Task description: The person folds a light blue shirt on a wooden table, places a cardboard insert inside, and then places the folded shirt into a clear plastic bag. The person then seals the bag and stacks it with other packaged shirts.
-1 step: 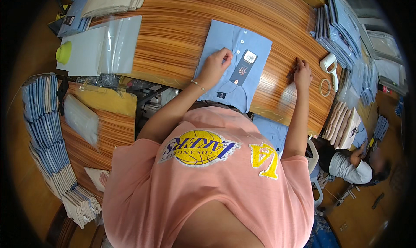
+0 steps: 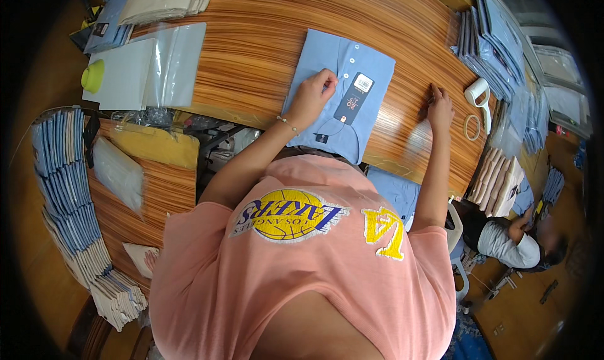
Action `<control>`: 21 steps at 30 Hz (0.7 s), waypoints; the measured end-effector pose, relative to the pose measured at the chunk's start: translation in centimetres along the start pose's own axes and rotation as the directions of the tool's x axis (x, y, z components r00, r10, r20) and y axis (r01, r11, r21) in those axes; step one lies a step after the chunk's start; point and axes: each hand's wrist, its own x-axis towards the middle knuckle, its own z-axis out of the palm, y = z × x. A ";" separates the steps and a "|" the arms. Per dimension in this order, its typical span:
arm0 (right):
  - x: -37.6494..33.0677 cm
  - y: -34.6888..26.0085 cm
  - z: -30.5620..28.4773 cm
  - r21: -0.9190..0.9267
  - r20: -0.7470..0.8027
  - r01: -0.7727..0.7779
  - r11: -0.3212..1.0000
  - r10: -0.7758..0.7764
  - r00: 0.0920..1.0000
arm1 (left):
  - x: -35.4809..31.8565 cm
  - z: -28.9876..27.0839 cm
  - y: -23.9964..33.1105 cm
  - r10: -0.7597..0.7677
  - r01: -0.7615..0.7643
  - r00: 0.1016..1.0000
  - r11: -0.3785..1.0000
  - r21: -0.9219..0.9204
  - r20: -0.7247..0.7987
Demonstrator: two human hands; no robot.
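Note:
A folded light blue button shirt lies on the wood-grain table before me. On it rests a dark hang tag with a white sticker, with a thin string looping toward the collar end. My left hand lies over the shirt's left part, fingers curled in, and nothing shows in them. To the right of the shirt, my right hand sits on the bare tabletop with fingers reaching forward and slightly apart. A white handled tool and a tape ring are just right of it.
Bagged blue shirts are piled at the far right. Clear plastic sleeves and a white board with a yellow-green round object lie at left. A long shirt stack stands lower left. Another person is at right.

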 end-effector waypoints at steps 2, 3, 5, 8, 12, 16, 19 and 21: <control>-0.7 -0.3 -1.3 0.058 0.015 0.097 0.994 -0.098 0.995 | -0.1 -0.3 0.1 -0.045 0.045 0.999 0.999 -0.015 0.007; -0.9 0.2 -1.1 0.074 -0.005 0.181 0.981 -0.182 0.983 | -0.1 -0.5 0.1 -0.067 0.068 0.998 0.998 -0.012 0.020; -1.5 1.4 -1.1 0.106 -0.053 0.310 0.945 -0.306 0.951 | 0.0 -0.7 0.3 -0.083 0.083 0.996 0.996 -0.011 0.045; -2.5 2.3 -1.0 0.165 -0.101 0.410 0.897 -0.398 0.912 | 0.2 -0.8 0.0 -0.082 0.084 0.994 0.996 -0.025 0.071; -3.0 2.2 -1.6 0.404 0.062 0.298 0.865 -0.351 0.934 | 0.6 -0.7 -0.8 -0.143 0.152 0.985 0.984 -0.093 0.094; -4.1 -0.3 -2.9 0.415 0.080 0.261 0.872 -0.321 0.944 | 0.8 -1.1 -0.1 -0.182 0.193 0.977 0.976 -0.101 0.109; -3.3 0.8 0.1 0.431 0.004 0.246 0.868 -0.275 0.962 | 1.2 -1.0 -0.3 -0.202 0.215 0.967 0.974 -0.073 0.155; -3.8 0.3 0.5 0.504 -0.080 0.239 0.830 -0.231 0.970 | 1.2 -1.0 -0.9 -0.191 0.207 0.969 0.974 -0.097 0.156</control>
